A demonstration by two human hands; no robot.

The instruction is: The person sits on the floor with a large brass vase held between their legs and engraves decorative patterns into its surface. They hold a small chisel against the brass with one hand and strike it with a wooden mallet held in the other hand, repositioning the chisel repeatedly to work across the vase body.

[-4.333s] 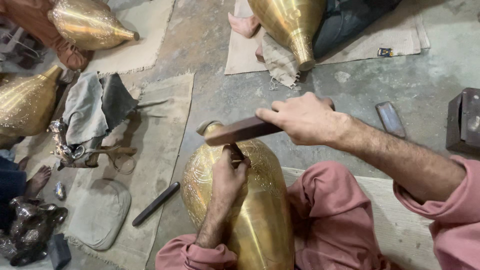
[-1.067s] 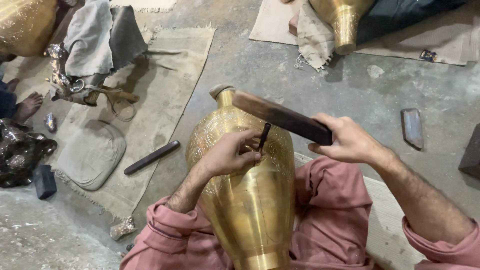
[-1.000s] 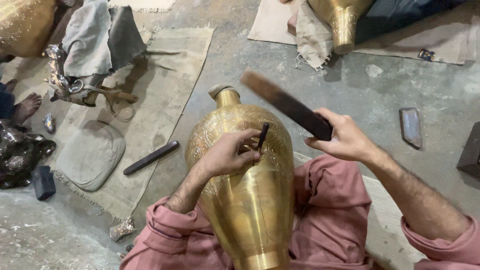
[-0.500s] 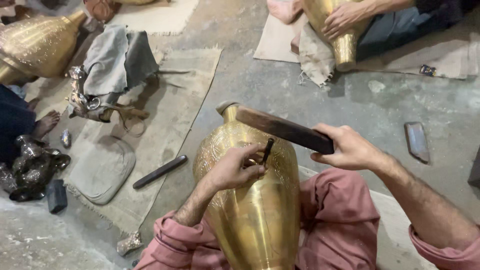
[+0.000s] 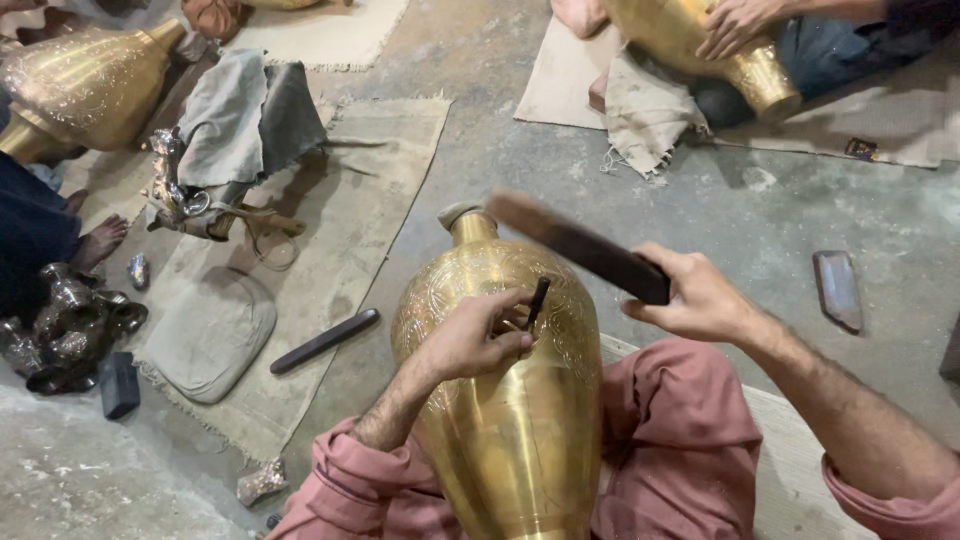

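Your right hand had raised the dark wooden striker off the tool: half a second before, its bar lay low and close over the chisel head; at this moment it stood lifted and blurred, its far end above the vase neck. You had drawn it back between blows. The right fingers were wrapped tight around the near end of the striker.

Your left hand had kept its place on the upper shoulder of the brass vase. Its fingers were pinching the short dark chisel, which stood tilted with its tip against the engraved band. The chisel point had not visibly shifted along the pattern between the two moments.

The vase lay across your lap, neck pointing away from you, base toward your body. Judged from this, the engraving was continuing at the same spot.

On the floor, a second dark bar lay on the mat to your left, and a flat stone-like block lay to your right. Another person's hand rested on a separate vase at the top.
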